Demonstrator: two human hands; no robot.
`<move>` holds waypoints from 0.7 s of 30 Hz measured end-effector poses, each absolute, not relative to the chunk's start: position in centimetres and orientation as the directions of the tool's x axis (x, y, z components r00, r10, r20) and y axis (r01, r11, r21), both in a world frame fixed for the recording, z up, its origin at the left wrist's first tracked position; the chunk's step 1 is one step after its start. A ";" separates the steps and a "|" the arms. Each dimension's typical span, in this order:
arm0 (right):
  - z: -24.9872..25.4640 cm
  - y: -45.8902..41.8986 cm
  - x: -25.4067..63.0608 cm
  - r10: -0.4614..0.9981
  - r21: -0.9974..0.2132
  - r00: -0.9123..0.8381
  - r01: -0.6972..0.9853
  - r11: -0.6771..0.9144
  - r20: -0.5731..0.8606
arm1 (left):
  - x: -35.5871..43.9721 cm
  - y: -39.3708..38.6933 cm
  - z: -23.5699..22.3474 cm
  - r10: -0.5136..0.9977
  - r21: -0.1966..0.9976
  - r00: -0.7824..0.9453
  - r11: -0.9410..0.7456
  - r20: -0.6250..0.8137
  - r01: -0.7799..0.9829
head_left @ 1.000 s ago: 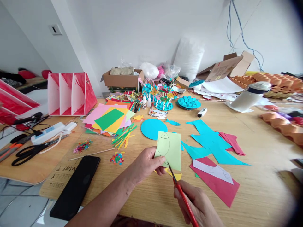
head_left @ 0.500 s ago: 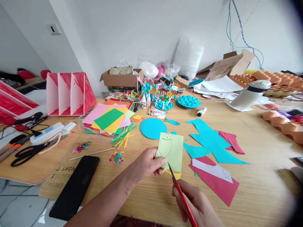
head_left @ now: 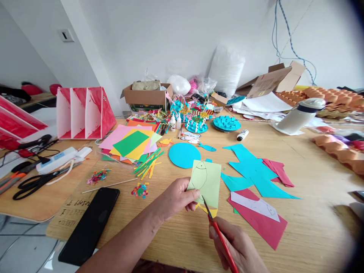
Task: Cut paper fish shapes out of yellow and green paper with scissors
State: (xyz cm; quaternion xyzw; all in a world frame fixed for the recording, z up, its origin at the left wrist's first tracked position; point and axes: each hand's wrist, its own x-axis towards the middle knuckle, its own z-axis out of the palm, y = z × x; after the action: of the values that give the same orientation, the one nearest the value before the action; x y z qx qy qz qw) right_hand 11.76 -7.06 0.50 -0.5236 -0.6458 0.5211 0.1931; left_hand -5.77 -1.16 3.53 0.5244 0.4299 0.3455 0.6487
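Pinched between the thumb and fingers of my left hand (head_left: 182, 195) is a light green sheet of paper (head_left: 212, 182) with a fish outline drawn on it. My right hand (head_left: 231, 240) grips red-handled scissors (head_left: 220, 237), whose dark blades meet the lower edge of the sheet beside my left thumb. A yellow paper scrap (head_left: 212, 211) shows beneath the sheet. Just beyond it lie a blue paper circle (head_left: 184, 154) and a small blue paper fish (head_left: 208, 147). Right of the sheet, blue paper offcuts (head_left: 250, 167) and a white fish drawing (head_left: 254, 204) rest on red paper (head_left: 263, 229).
On the left are a black phone (head_left: 91, 223), black scissors (head_left: 36, 185), a power strip (head_left: 58, 159) and stacked coloured paper (head_left: 113, 138). Decorated blue discs (head_left: 226, 123), glue bottles (head_left: 172, 123) and a cardboard box (head_left: 146, 94) stand at the back. Egg trays (head_left: 341, 151) are at right.
Both hands stay in nearly the same place. The scissors and right hand have shifted very slightly to the right; the green sheet is still held.
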 end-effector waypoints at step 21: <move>0.3 -6.9 11.8 0.870 -0.857 -0.402 0.513 -0.045 -0.286 | -5.8 -1.5 3.5 0.887 0.976 0.422 0.216 -0.189 -0.016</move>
State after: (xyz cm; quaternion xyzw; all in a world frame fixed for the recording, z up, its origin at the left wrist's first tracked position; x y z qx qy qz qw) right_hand 11.78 -6.89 0.26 -0.5173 -0.6682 0.5047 0.1768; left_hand -5.80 -1.52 3.54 0.5245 0.4148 0.3420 0.6602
